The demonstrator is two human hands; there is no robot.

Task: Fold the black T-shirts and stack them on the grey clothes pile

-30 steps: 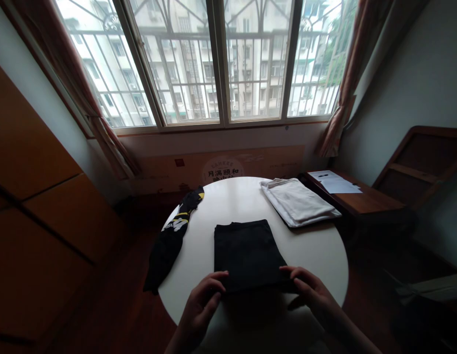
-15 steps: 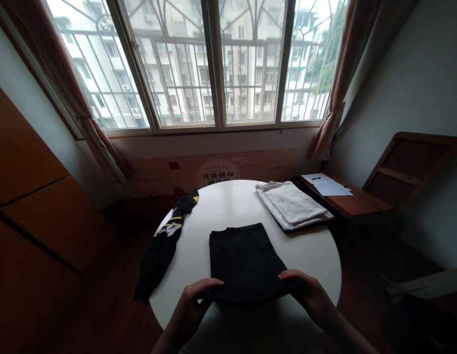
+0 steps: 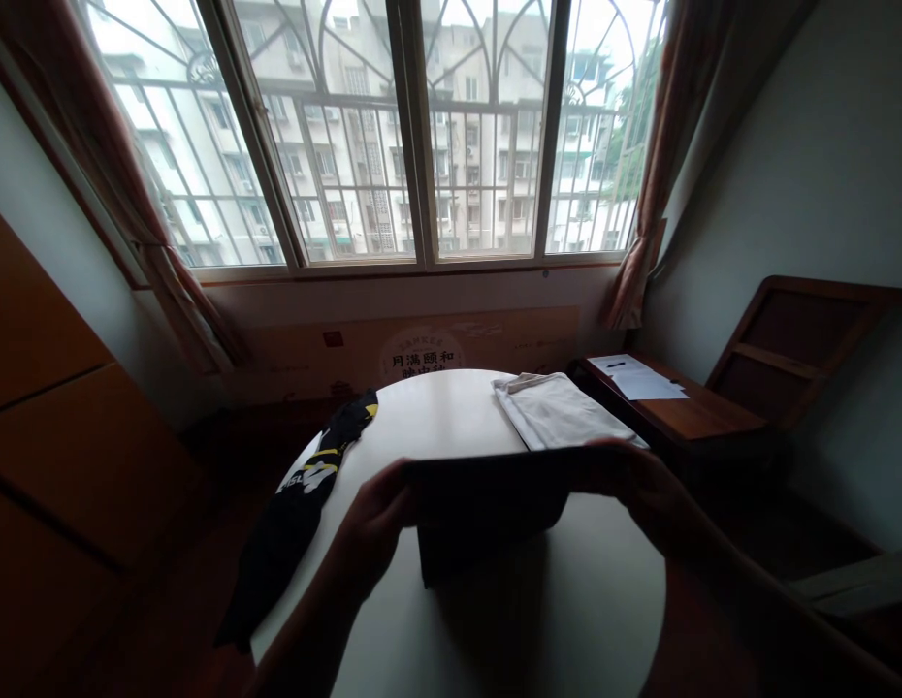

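A folded black garment (image 3: 487,509) is lifted off the round white table (image 3: 567,611), its near edge raised level with my hands. My left hand (image 3: 374,528) grips its left end with closed fingers. My right hand (image 3: 644,490) grips its right end the same way. The lower part of the garment hangs down toward the tabletop. Both hands are dark against the bright window.
Folded white cloth (image 3: 560,412) lies at the table's back right. A black garment with yellow and white print (image 3: 306,494) hangs over the left edge. A wooden side table with papers (image 3: 644,383) stands to the right, wooden cabinets (image 3: 65,436) to the left.
The black garment lay flat on the table with my hands at its near edge. Both hands have since risen and lifted that edge up. The camera has tilted slightly.
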